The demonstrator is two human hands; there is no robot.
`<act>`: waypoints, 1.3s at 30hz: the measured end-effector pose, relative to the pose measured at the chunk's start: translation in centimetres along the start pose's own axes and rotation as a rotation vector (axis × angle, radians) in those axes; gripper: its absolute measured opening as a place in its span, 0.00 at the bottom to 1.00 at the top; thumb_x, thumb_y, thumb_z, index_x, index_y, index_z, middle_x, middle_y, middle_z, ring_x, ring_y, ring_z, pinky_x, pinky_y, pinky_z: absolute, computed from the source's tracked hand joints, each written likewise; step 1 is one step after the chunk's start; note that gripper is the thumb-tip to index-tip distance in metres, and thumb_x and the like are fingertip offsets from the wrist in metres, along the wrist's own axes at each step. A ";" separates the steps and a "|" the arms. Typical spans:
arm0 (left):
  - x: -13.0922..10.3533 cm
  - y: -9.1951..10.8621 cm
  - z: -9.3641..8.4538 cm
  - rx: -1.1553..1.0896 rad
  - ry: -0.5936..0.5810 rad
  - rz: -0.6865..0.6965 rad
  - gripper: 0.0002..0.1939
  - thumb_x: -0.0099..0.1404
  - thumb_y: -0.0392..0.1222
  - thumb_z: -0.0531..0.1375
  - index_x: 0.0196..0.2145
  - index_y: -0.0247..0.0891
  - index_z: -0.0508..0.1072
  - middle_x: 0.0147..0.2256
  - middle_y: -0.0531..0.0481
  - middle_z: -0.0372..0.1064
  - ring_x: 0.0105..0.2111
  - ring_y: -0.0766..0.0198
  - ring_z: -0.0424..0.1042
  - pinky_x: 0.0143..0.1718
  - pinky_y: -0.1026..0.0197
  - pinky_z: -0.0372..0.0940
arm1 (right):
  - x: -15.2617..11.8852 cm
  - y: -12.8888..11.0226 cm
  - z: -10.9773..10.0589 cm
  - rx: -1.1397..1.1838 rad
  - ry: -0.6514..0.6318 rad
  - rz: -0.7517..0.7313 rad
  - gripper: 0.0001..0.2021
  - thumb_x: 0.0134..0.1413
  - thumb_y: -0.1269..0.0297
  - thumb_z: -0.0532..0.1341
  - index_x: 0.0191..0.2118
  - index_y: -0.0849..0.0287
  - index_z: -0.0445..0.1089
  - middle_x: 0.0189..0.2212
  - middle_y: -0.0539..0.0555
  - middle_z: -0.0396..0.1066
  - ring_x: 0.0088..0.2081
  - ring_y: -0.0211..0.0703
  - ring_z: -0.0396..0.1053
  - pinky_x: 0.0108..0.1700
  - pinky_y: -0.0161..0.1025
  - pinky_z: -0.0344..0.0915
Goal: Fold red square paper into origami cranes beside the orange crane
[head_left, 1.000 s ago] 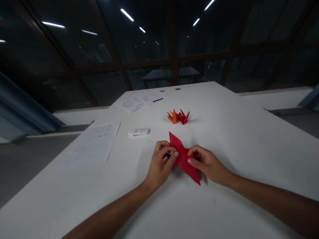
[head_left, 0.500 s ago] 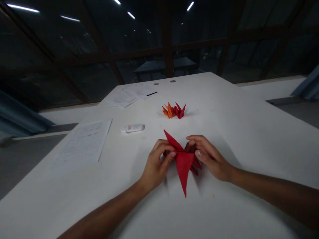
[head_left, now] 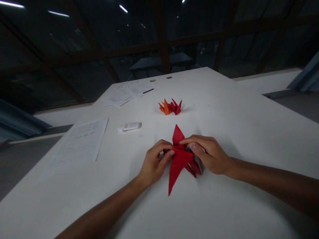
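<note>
A red folded-paper crane (head_left: 180,158) is between my hands, low over the white table (head_left: 224,205). One wide wing points toward me, another stands up on the far side, and two narrow points stick out at the lower right. My left hand (head_left: 156,161) pinches its left edge between thumb and index finger. On the far right side, my right hand (head_left: 211,153) lays its fingertips against the paper, thumb and fingers a little apart and some fingers hidden. Farther back stand a small orange paper crane (head_left: 164,107) and a small red paper crane (head_left: 176,107), side by side.
A white tube (head_left: 129,126) lies left of the cranes. At the left is a written sheet (head_left: 81,142); more papers (head_left: 121,94) with a black strip (head_left: 148,91) lie behind. Two round discs sit near the far edge. Dark windows (head_left: 134,30) rise beyond the table.
The red crane has turned: its near wing has swung left and its far wing now stands more upright. My right hand has moved left onto the paper. The view has shifted slightly.
</note>
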State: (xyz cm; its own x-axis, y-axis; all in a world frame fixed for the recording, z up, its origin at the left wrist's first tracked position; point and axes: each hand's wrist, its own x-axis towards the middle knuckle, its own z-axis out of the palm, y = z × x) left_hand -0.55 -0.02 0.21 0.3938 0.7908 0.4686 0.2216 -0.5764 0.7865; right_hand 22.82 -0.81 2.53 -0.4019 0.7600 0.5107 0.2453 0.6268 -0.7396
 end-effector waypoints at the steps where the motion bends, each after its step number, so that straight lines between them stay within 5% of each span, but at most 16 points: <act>1: 0.0 -0.1 0.0 -0.006 0.004 -0.011 0.04 0.72 0.38 0.61 0.41 0.38 0.76 0.38 0.47 0.72 0.39 0.63 0.72 0.41 0.60 0.66 | 0.0 -0.1 0.0 -0.002 0.001 0.014 0.15 0.73 0.63 0.52 0.52 0.53 0.75 0.43 0.53 0.79 0.42 0.41 0.75 0.47 0.39 0.69; 7: 0.1 0.1 0.1 -0.237 0.029 -0.236 0.07 0.69 0.43 0.64 0.39 0.38 0.75 0.36 0.49 0.74 0.36 0.65 0.73 0.40 0.63 0.67 | -0.4 -0.4 0.1 0.079 -0.032 0.047 0.18 0.71 0.61 0.55 0.63 0.52 0.62 0.48 0.55 0.78 0.45 0.43 0.76 0.49 0.42 0.71; 13: 0.0 -1.1 -0.1 -0.540 0.069 -0.339 0.13 0.64 0.47 0.69 0.41 0.37 0.75 0.38 0.48 0.76 0.35 0.64 0.75 0.40 0.62 0.69 | -0.4 0.4 1.1 0.136 -0.050 0.210 0.15 0.66 0.62 0.61 0.56 0.54 0.66 0.50 0.57 0.75 0.47 0.46 0.74 0.52 0.47 0.70; 19: 0.1 -1.4 0.0 -0.575 0.030 -0.400 0.15 0.64 0.48 0.69 0.45 0.36 0.76 0.41 0.45 0.77 0.37 0.61 0.77 0.42 0.59 0.72 | -0.6 0.3 1.8 0.260 -0.126 0.263 0.11 0.62 0.67 0.63 0.50 0.56 0.70 0.42 0.52 0.76 0.40 0.42 0.73 0.46 0.41 0.69; 27: 0.2 0.2 0.2 -0.751 -0.056 -0.451 0.29 0.67 0.62 0.61 0.57 0.40 0.68 0.55 0.36 0.70 0.46 0.52 0.76 0.41 0.53 0.74 | -1.0 0.6 2.6 0.316 0.041 0.385 0.09 0.60 0.69 0.63 0.46 0.55 0.67 0.30 0.46 0.70 0.31 0.38 0.67 0.37 0.38 0.64; 33: 0.3 0.2 0.7 -0.553 -0.069 -0.345 0.30 0.60 0.40 0.72 0.57 0.44 0.65 0.53 0.45 0.67 0.47 0.60 0.73 0.49 0.57 0.72 | -0.9 0.6 2.3 0.327 0.108 0.361 0.09 0.63 0.67 0.62 0.48 0.55 0.66 0.30 0.46 0.70 0.30 0.38 0.68 0.35 0.37 0.64; 39: 0.3 -0.1 1.0 -0.576 -0.029 -0.353 0.44 0.64 0.37 0.68 0.69 0.58 0.50 0.58 0.45 0.63 0.42 0.65 0.76 0.44 0.59 0.75 | -1.0 1.3 2.4 0.326 0.093 0.357 0.12 0.67 0.65 0.58 0.54 0.53 0.65 0.28 0.45 0.66 0.29 0.37 0.66 0.32 0.36 0.63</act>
State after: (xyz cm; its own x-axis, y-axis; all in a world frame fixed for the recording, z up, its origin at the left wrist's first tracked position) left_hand 0.49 0.06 -0.11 0.4107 0.9011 0.1394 -0.1667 -0.0761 0.9831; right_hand 21.39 -1.21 0.01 -0.2590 0.9390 0.2265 0.0581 0.2492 -0.9667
